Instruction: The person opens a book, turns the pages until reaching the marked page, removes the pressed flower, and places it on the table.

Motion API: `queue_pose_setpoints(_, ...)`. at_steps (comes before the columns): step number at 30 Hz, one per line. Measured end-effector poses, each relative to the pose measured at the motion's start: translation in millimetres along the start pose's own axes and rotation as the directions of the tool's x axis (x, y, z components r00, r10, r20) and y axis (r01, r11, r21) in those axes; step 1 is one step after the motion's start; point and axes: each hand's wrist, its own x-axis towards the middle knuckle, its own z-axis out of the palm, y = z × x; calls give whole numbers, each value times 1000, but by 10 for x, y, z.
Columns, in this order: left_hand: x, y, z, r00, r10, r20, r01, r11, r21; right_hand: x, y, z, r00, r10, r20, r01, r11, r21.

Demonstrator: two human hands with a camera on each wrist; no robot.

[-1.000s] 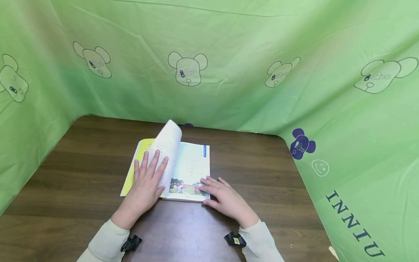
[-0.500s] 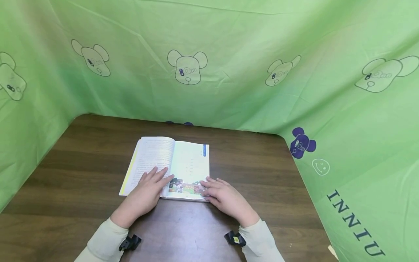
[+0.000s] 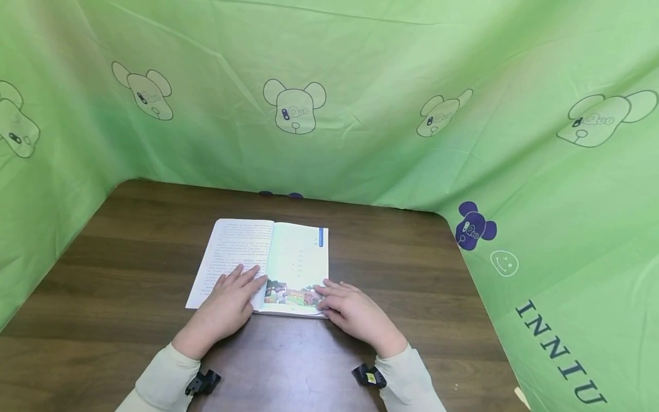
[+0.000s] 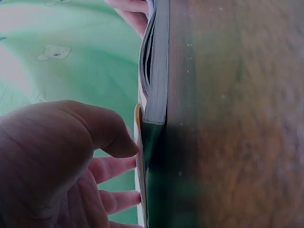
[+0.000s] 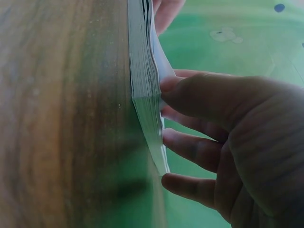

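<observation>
An open book (image 3: 297,252) lies on the table, with a text page (image 3: 242,240) on the left and a page with a coloured picture along its bottom on the right. My left hand (image 3: 226,300) rests on the lower part of the left page, fingers spread. In the left wrist view its thumb (image 4: 118,140) touches the page near the bottom edge. My right hand (image 3: 355,312) is at the book's lower right corner. Its thumb (image 5: 178,95) and index finger pinch the slightly lifted corner of the right page (image 5: 163,61), while the other fingertips touch the book's side edge.
A brown wooden table (image 3: 412,269) bears the book. Green cloth (image 3: 360,143) printed with bear heads hangs around its back and sides. Black wrist devices (image 3: 203,382) sit on both pale sleeves (image 3: 167,375).
The raised sheet at the left has come down flat over the yellow page. My left hand has lowered on it. My right thumb has moved up onto the right page's corner.
</observation>
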Motion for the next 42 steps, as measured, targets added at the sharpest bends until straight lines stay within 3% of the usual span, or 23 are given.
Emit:
queue_pose_setpoints(3, -12, 16, -3, 1000, 12, -25, -12, 1000, 11, 7, -2, 5, 1000, 2, -10, -2, 1000, 8)
queue_pose_setpoints(9, -24, 65, 11, 991, 96, -98, -92, 995, 44, 15, -3, 5, 1000, 27, -10, -26, 999, 41)
queue_pose_setpoints(15, -17, 71, 13, 986, 115, -124, -106, 991, 80, 15, -16, 0, 998, 57, -10, -56, 997, 48)
queue_pose_setpoints(20, 0, 60, 7, 986, 138, -92, -134, 990, 46, 22, -21, 2, 997, 68, -33, -67, 997, 40)
queue_pose_setpoints(27, 9, 74, 47, 996, 92, 1, -92, 996, 13, 42, -10, 8, 996, 53, -66, -52, 998, 20)
queue_pose_setpoints(42, 7, 101, 50, 997, 77, -9, -77, 997, -16, 51, -25, 29, 986, 27, -165, -32, 999, -26)
